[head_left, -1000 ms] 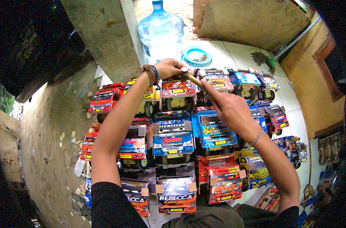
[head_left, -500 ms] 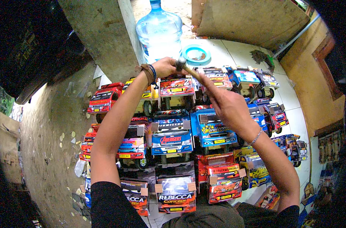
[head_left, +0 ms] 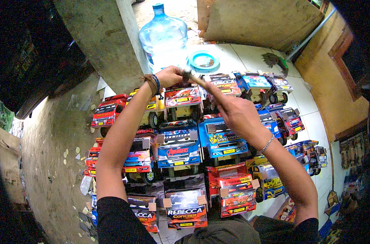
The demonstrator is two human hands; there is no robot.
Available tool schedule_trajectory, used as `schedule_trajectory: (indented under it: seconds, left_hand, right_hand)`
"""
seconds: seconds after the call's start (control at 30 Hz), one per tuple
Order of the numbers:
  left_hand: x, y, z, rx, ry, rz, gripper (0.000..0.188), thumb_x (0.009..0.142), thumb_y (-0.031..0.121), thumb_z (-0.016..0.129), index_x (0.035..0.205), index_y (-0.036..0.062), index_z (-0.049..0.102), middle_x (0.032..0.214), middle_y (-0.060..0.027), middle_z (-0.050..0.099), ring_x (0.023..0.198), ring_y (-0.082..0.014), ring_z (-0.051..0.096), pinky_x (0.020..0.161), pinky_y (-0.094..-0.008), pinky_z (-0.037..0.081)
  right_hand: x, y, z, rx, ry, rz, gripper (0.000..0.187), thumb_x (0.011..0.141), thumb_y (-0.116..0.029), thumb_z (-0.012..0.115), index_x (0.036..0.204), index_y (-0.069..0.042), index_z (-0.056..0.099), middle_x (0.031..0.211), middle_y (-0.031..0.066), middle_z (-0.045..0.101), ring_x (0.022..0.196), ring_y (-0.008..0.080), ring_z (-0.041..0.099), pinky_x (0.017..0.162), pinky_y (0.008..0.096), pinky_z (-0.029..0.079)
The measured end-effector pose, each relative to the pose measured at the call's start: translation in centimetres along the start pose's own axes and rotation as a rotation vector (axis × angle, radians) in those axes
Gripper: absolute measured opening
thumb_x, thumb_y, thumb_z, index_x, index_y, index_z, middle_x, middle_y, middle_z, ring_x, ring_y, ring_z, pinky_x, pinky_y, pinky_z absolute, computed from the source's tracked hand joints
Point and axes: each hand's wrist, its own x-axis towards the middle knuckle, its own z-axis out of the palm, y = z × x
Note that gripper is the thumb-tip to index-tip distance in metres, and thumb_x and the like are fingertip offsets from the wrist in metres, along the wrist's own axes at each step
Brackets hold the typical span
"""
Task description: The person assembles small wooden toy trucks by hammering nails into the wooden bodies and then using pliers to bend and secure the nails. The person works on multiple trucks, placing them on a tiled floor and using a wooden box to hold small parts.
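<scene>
My right hand [head_left: 240, 117] is closed round the wooden handle of a hammer [head_left: 198, 82], index finger stretched along it. The hammer's dark head is by the fingertips of my left hand [head_left: 168, 76], over the back row of toy trucks. Those left fingers are pinched together at the top of a red-orange toy truck [head_left: 182, 96]; whatever they hold is hidden. Below my hands stand more toy trucks in rows, among them a blue one [head_left: 178, 151] in the middle and a brighter blue one [head_left: 225, 140] beside it. Small wooden squares stick out at their front corners.
Behind the trucks stands a large clear-blue water jug [head_left: 163, 38], with a turquoise plate [head_left: 204, 61] of small brown bits to its right. A concrete pillar [head_left: 99, 36] rises at the left. A broom head [head_left: 274, 60] lies at the far right on white tiles. Scraps litter the dirt floor.
The view has shifted slightly, so the scene sits a little further left. Both hands keep nearly the same places, and the hammer head stays close to my left fingertips.
</scene>
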Motion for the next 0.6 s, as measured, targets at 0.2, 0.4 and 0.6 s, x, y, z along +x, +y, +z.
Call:
schedule_trajectory:
  seconds: [0.2, 0.4, 0.6]
  left_hand:
    - [-1.7, 2.7, 0.3, 0.013, -0.057, -0.001, 0.035, 0.090, 0.037, 0.073, 0.113, 0.0101, 0.075, 0.094, 0.0000, 0.074, 0.081, -0.0074, 0.065, 0.077, -0.0243, 0.052]
    - [-3.3, 4.0, 0.5, -0.051, -0.098, 0.024, 0.047, 0.092, 0.039, 0.070, 0.118, -0.0005, 0.070, 0.111, -0.0080, 0.073, 0.101, -0.0150, 0.067, 0.094, -0.0276, 0.051]
    - [-3.9, 4.5, -0.3, -0.019, -0.111, 0.034, 0.045, 0.099, 0.019, 0.059, 0.138, -0.0028, 0.052, 0.119, -0.0119, 0.067, 0.105, -0.0164, 0.064, 0.093, -0.0303, 0.051]
  right_hand:
    - [-0.6, 0.7, -2.6, 0.106, 0.182, 0.034, 0.057, 0.097, -0.020, 0.056, 0.151, -0.024, 0.039, 0.075, 0.0164, 0.065, 0.065, 0.0356, 0.065, 0.056, 0.0502, 0.050]
    - [-9.1, 1.4, -11.7, 0.905, 0.551, 0.355, 0.042, 0.103, -0.022, 0.055, 0.140, -0.004, 0.048, 0.078, -0.0055, 0.051, 0.066, 0.0041, 0.047, 0.055, 0.0218, 0.037]
    - [-25.2, 3.5, -21.9, 0.705, 0.804, 0.503, 0.031, 0.104, -0.025, 0.053, 0.126, -0.003, 0.048, 0.067, -0.0043, 0.047, 0.057, 0.0028, 0.043, 0.050, 0.0197, 0.036]
